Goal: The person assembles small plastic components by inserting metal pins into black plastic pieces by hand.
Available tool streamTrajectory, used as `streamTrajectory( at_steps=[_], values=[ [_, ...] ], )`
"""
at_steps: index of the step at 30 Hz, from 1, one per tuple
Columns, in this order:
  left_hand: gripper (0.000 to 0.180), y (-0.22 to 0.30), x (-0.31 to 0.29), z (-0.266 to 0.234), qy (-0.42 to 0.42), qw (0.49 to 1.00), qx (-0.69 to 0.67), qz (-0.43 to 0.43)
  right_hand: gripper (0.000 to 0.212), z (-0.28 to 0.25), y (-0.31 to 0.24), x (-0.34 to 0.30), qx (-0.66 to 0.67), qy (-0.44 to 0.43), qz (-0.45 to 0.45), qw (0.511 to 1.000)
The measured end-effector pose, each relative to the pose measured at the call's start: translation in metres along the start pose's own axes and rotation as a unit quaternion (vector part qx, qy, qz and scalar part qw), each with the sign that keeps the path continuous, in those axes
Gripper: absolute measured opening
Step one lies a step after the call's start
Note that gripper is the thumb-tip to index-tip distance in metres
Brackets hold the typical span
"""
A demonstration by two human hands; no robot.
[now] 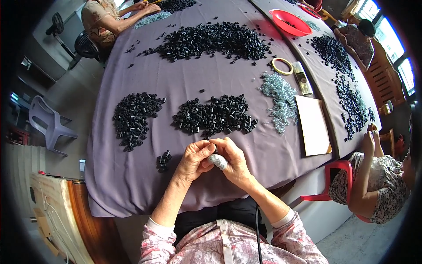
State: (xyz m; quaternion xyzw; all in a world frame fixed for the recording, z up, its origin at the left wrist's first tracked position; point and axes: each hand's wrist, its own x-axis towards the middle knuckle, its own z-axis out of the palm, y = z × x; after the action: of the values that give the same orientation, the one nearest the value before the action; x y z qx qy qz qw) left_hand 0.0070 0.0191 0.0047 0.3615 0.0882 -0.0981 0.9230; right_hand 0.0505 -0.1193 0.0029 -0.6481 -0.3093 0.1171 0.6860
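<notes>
Closely bunched, a worker's left hand [192, 159] and right hand [233, 163] meet at the fingertips, pinching a small dark piece [214, 148] just on the near side of the middle heap [215, 114] of black parts. Both hands are closed about the piece, whose shape the fingers mostly hide; a whitish wrap [217, 161] covers what looks like the right thumb. To the near left of the heap lies a small cluster [164, 160] of black parts, with a taller left pile [135, 118] also on that side. Beyond the heap stretches a larger far pile [215, 40]. To the heap's right lie clear bits [279, 101], a pale board [313, 125], a box [302, 78] and a yellowish tape roll [273, 66]. A red basin [285, 27] sits well beyond the heap, toward the right. A purplish cloth [110, 176] runs beneath the heap. Well apart from it, a co-worker [100, 18] sits far to the left, another person [380, 189] to the right on a red chair [339, 166].
</notes>
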Motion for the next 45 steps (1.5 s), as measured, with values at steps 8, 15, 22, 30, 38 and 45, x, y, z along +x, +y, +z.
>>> streamTrajectory(
  at_steps=[8,15,22,30,38,45],
  values=[
    [0.017,0.001,-0.001,0.005,0.001,1.0,-0.013,0.006,0.03,-0.004,-0.006,0.004,-0.031,-0.004,-0.007,1.0],
    [0.02,0.002,-0.002,-0.003,-0.03,1.0,0.004,0.004,0.032,-0.006,-0.006,0.005,-0.039,-0.02,-0.008,0.999],
    [0.017,-0.001,-0.003,-0.005,-0.027,0.998,-0.058,-0.006,0.03,-0.002,-0.006,0.008,-0.023,-0.02,-0.009,0.999],
    [0.016,-0.001,-0.004,-0.006,-0.036,0.996,-0.082,0.011,0.026,0.002,-0.009,0.011,-0.066,0.004,-0.04,0.997],
    [0.012,0.0,-0.004,-0.002,-0.007,0.998,-0.06,0.027,0.023,0.005,-0.008,0.012,-0.026,0.015,-0.036,0.999],
    [0.01,-0.004,0.004,-0.005,0.023,0.997,-0.016,0.077,0.013,0.005,0.002,0.005,0.112,0.082,0.058,0.989]
  ],
)
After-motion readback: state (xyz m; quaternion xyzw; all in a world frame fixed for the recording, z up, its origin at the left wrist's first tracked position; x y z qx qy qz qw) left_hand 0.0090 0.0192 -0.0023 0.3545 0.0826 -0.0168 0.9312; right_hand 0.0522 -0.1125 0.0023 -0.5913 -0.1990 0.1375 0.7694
